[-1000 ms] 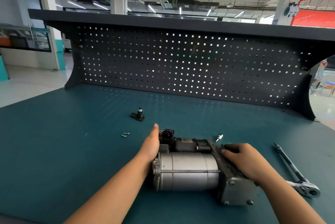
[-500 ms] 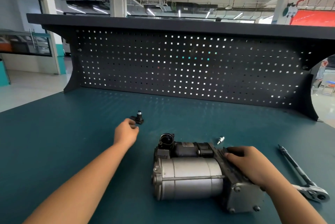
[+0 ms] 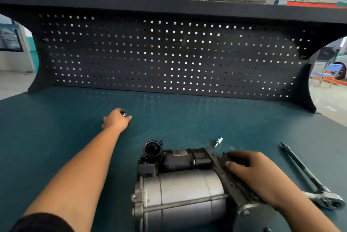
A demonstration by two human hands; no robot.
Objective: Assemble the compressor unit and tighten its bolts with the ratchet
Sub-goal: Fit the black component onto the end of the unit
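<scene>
Now my left hand [image 3: 116,121] has left the grey cylindrical metal compressor [image 3: 184,194] and closed round the small black fitting [image 3: 123,113] farther back on the teal worktop [image 3: 47,137]; right hand [image 3: 257,173] still grips the compressor's finned end. Fitting probably goes on next.

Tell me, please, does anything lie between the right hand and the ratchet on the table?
Nothing visible does. The right hand holds the finned end of the compressor, and the ratchet lies to its right, with only the mat between them. The small silver fitting sits farther back, outside that path.
</scene>
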